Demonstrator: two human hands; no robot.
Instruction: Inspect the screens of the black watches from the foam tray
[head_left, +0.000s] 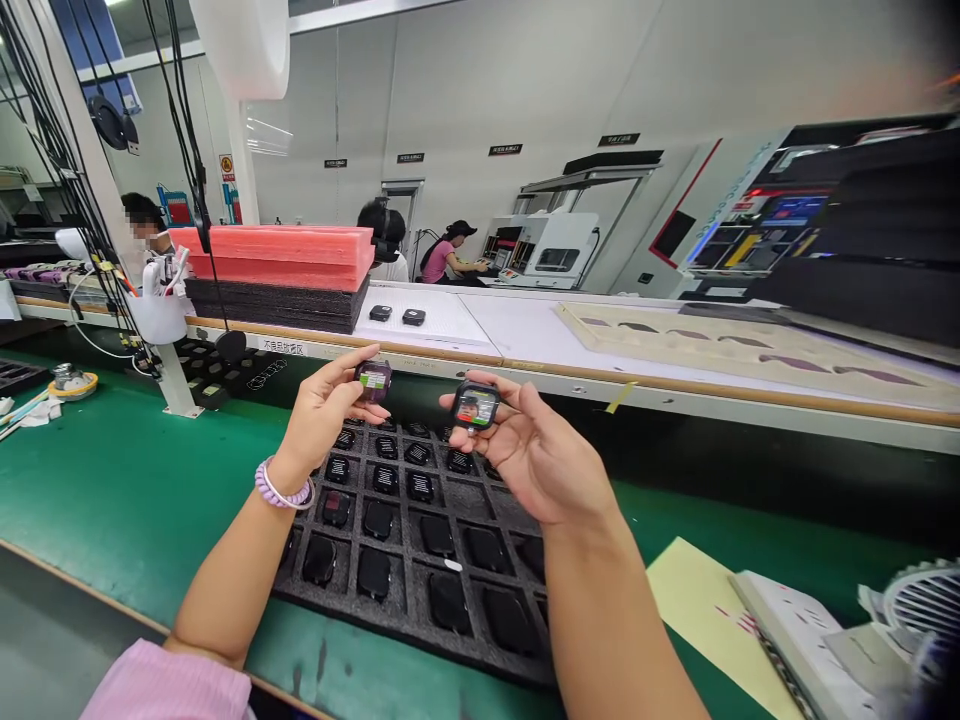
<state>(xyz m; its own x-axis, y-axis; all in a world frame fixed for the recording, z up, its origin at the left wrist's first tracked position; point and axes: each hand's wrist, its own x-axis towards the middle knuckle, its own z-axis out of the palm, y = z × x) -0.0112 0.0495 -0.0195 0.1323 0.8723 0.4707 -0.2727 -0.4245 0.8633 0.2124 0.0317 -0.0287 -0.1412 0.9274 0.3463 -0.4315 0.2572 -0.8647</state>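
Observation:
My left hand (322, 410) pinches a smartwatch body (374, 380) by its edge, its lit screen turned toward me. In my right hand (544, 445) is another smartwatch body (475, 406) without a strap, showing a lit picture with green and red parts. Both are held up over a black foam tray (390, 555), apart from each other. Many dark watch bodies (437, 535) lie in the tray's square pockets, some with white print on them. My right forearm hides part of the tray's right side.
Beyond the tray runs a raised white shelf (480, 315) bearing two small black watch bodies (397, 315), stacked red foam (277, 255) and a cream tray (720, 350). A post with hanging cables (180, 370) stands left. A yellow sheet (712, 620) and a power strip (795, 630) lie right. Other people sit beyond.

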